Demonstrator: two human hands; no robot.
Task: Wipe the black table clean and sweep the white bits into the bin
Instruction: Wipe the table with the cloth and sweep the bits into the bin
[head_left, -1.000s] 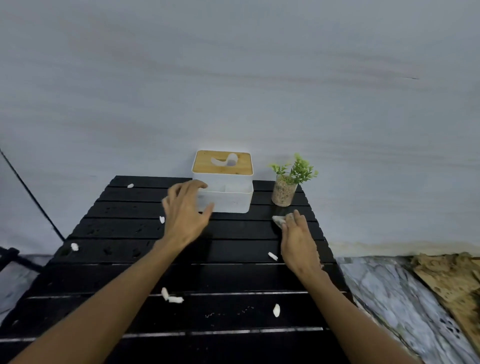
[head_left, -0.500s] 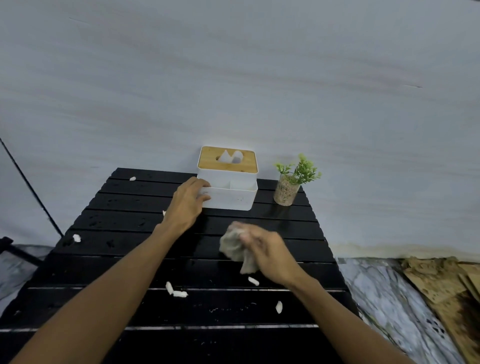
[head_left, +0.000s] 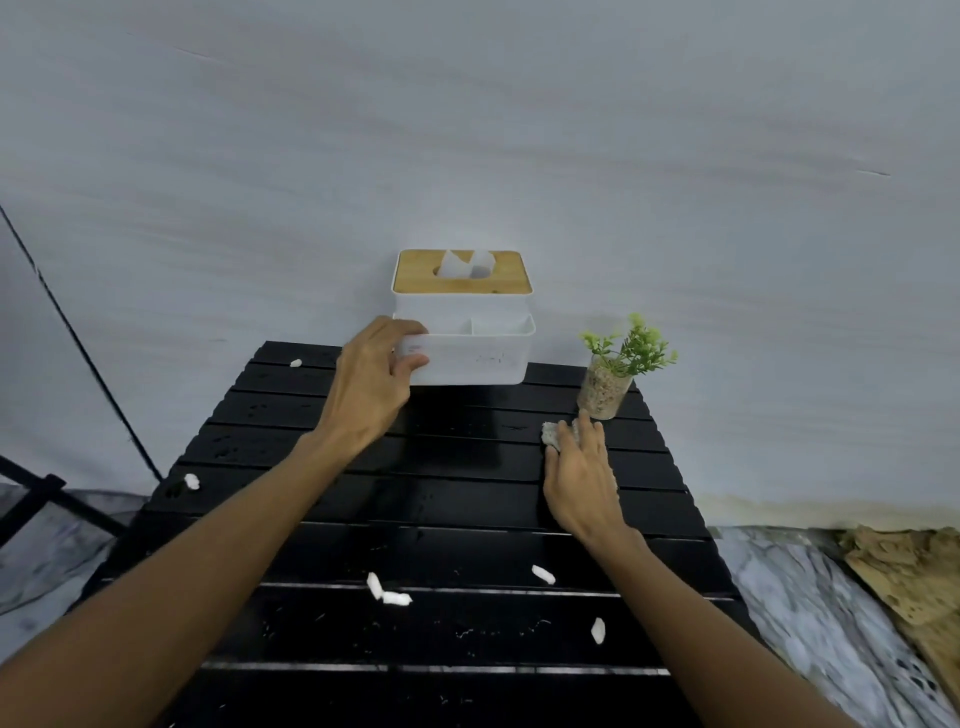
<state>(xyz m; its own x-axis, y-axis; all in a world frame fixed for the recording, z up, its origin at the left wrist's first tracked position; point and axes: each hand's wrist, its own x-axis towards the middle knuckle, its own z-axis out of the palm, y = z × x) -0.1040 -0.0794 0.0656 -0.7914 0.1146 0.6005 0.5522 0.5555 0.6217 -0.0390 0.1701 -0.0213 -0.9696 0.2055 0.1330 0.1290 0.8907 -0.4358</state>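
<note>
1. Slats of black wood form the desk (head_left: 467, 470), which fills the near and middle of the view. Its far edge meets a pale grey wall (head_left: 467, 130).
2. Scattered over it lie white bits (head_left: 543, 574): one at the far left corner, one by the left edge, two touching each other near the middle, one to their right, and one nearer on the right. Fine pale specks dot the near slats.
3. At the far middle is a white tissue box (head_left: 467, 317) with a wooden lid and a tissue poking up through the slot.
4. The left hand (head_left: 371, 384) reaches to the near left corner of the box. Its grip is closed there, thumb on the near face and fingers curled over the rim of the low front tray.
5. Whether the box sits flat on the desk or is raised a little cannot be told.
6. The right hand (head_left: 582, 478) lies palm down on the far right part of the desk, its fingers nearly straight. Its grip clasps nothing, and the fingertips press a small grey cloth (head_left: 554, 434) flat on the slats.
7. Just beyond the cloth a green plant (head_left: 605, 387) stands upright in a glass of pebbles.
8. Marbled floor (head_left: 810, 613) shows on either side, and a rough brown sheet (head_left: 914, 577) lies on it at the right.
</note>
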